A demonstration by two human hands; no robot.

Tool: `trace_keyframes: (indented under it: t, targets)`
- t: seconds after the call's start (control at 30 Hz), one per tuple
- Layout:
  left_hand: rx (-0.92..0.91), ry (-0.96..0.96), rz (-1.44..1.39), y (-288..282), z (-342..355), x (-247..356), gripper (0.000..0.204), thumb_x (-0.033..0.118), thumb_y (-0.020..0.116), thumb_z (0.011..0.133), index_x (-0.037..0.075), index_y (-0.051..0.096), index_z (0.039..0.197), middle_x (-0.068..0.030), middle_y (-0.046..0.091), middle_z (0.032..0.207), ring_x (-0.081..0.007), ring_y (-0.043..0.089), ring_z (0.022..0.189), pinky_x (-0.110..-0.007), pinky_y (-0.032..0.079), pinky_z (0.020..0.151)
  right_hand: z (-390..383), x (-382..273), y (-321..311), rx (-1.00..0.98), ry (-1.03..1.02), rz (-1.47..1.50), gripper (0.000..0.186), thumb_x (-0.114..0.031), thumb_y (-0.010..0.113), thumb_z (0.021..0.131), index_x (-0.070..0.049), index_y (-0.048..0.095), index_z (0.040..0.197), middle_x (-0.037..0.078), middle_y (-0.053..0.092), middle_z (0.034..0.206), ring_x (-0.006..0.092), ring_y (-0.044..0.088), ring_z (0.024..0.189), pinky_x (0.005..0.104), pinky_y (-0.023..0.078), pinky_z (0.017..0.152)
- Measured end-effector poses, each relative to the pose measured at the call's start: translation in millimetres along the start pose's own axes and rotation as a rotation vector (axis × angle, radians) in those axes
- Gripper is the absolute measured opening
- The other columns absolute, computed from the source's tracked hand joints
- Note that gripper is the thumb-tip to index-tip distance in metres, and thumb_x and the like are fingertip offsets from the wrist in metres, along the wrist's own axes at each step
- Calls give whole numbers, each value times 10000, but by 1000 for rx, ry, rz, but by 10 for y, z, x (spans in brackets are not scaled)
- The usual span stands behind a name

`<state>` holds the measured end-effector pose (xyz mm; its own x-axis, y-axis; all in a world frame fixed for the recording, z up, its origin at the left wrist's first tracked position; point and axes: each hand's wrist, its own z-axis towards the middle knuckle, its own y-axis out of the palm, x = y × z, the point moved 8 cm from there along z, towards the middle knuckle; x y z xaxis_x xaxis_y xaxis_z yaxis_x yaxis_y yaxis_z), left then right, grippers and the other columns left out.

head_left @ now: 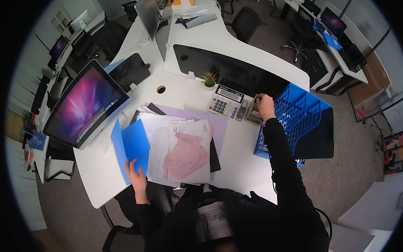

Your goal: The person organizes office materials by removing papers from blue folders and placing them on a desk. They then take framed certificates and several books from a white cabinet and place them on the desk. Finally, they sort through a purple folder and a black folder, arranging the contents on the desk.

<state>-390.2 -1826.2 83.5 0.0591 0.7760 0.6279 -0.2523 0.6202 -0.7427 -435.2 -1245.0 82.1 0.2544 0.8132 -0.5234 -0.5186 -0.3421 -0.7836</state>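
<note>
My right hand [267,107] reaches to the far right of the desk, its fingers pinched at the top of a small grey-green desk holder [251,117]. Whatever is between those fingers is hidden or too small to tell. Close to the near edge, my left hand [136,179] hangs with its fingers apart, just beside an upright, partly opened blue folder [136,143]. Between my hands lies a pile of papers [159,138] with crumpled pink sheets [188,156] on top. Under the pile show a lilac sheet [220,126] and something black.
A calculator [226,101] with a dark handset [242,110] stands left of the holder, and a small potted plant [209,79] behind it. Blue file racks [295,113] rise beside my right forearm. A monitor [86,106] and keyboard [105,138] occupy the left. A dark partition [239,71] borders the back.
</note>
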Motion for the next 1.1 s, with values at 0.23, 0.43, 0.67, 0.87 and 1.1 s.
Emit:
trace_keyframes:
  t: [0.23, 0.43, 0.67, 0.87, 1.1]
  targets:
    - [-65, 129, -32, 219, 229, 427, 280, 29, 451, 716, 44, 513, 988, -195, 325, 1218, -340, 289, 1143, -391, 242, 943, 53, -271, -586, 45, 4, 68, 133, -87, 550, 689, -8, 602, 782, 178, 584, 720, 317, 572, 697, 349, 467, 648]
    - [-152, 245, -93, 491, 352, 841, 265, 28, 466, 710, 40, 524, 967, -203, 390, 1162, -344, 353, 1095, -398, 279, 916, 5, -564, -994, 68, 33, 219, 160, -68, 561, 702, 10, 597, 837, 161, 597, 687, 225, 607, 648, 264, 463, 599]
    - [-890, -9, -779, 1831, 128, 882, 337, 106, 470, 779, 68, 441, 1113, -110, 478, 1063, -174, 470, 963, -310, 407, 764, -411, -1188, -72, -227, 4, 578, 146, -77, 540, 750, 6, 591, 859, 97, 595, 628, 132, 594, 586, 231, 458, 528]
    - [-1024, -485, -721, 2549, -198, 867, 663, 246, 520, 748, 142, 156, 1292, -86, 439, 1114, -211, 473, 921, -382, 415, 721, -1206, -1421, 1222, -425, -70, 629, 150, -61, 545, 739, 23, 580, 858, 113, 594, 679, 152, 565, 586, 252, 451, 541]
    - [-956, -518, -666, 2820, -225, 411, 584, 201, 483, 768, 109, 196, 1269, -74, 434, 1075, -197, 464, 916, -336, 423, 697, -1783, -1576, 1404, -473, -457, 455, 260, -75, 582, 676, -9, 549, 926, 153, 540, 897, 273, 545, 803, 322, 439, 709]
